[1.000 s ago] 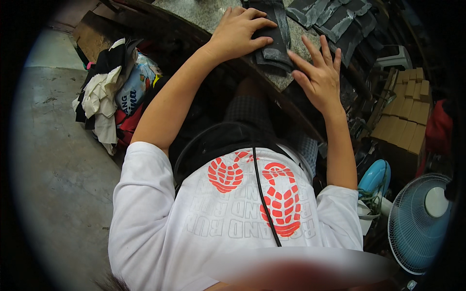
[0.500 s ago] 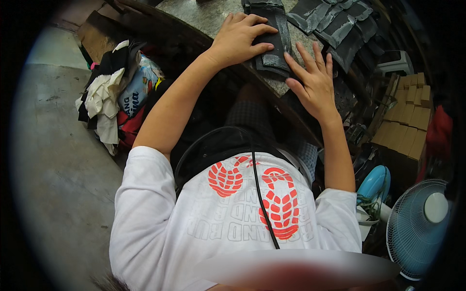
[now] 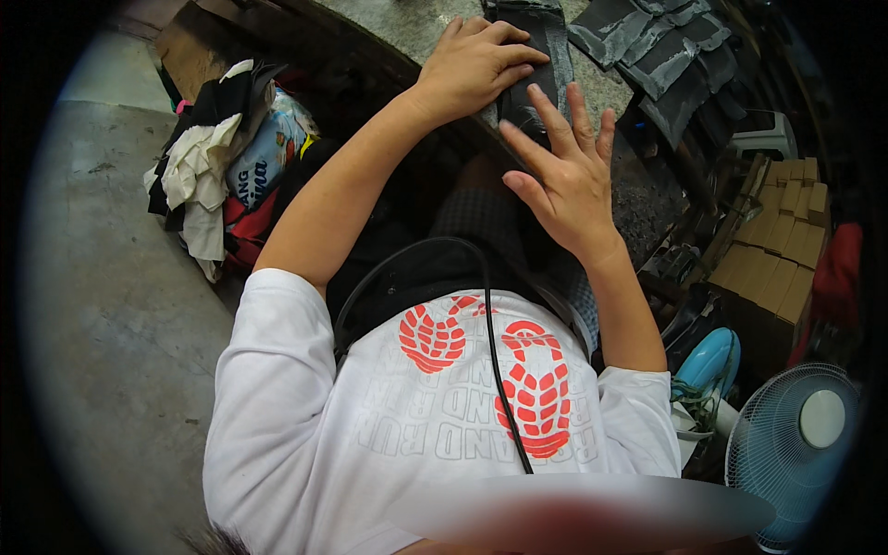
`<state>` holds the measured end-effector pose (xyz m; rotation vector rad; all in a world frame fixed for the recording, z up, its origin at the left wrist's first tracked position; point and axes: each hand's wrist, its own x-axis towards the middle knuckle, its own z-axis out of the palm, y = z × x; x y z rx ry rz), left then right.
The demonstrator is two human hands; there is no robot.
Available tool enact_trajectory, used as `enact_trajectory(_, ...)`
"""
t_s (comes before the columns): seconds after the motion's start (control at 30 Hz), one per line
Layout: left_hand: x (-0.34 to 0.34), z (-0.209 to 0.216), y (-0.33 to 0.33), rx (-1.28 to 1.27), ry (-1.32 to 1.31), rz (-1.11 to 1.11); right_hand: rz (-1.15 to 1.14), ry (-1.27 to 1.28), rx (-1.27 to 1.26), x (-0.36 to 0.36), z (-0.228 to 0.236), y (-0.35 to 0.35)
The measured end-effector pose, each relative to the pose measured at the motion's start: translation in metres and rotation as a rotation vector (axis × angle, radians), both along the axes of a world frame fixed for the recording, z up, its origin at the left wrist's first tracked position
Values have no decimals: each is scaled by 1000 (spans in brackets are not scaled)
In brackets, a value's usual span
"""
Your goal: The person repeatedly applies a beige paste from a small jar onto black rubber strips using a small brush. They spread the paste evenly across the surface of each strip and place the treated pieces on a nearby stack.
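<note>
On the black strip [image 3: 521, 104], my left fingers [image 3: 523, 55] lie slightly spread; right fingers [image 3: 553, 122] splayed over its near end, contact unclear. Uneven pressing might skew it.

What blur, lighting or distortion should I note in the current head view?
Head view: the pale, reddish patch along the bottom is heavily blurred; the bare right hand shows distinct fingers. Head view: deep shadow lies beneath the speckled grey stone tabletop. Head view: fisheye framing blackens the corners.
</note>
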<state>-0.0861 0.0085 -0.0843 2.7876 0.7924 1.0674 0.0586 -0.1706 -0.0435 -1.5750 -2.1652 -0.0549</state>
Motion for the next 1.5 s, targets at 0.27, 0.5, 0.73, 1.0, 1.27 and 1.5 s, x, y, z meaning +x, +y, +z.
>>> enact_trajectory(0.27,-2,11,-5,-149,-50,-23,-188,-122,76,24,22,17)
enact_trajectory(0.5,-4,14,-10,-104,-60,-36,32,83,-79,37,19,2)
enact_trajectory(0.73,-2,14,-8,-150,-135,-45,-53,110,70,72,13,45)
enact_trajectory(1.0,-2,20,-10,-138,-120,-2,8,273,-81,75,8,11)
enact_trajectory(1.27,-5,58,5,-549,-555,-60,2,1204,-210,72,44,44)
enact_trajectory(1.5,-18,94,-10,-225,-283,-257,86,1787,-429,58,34,158)
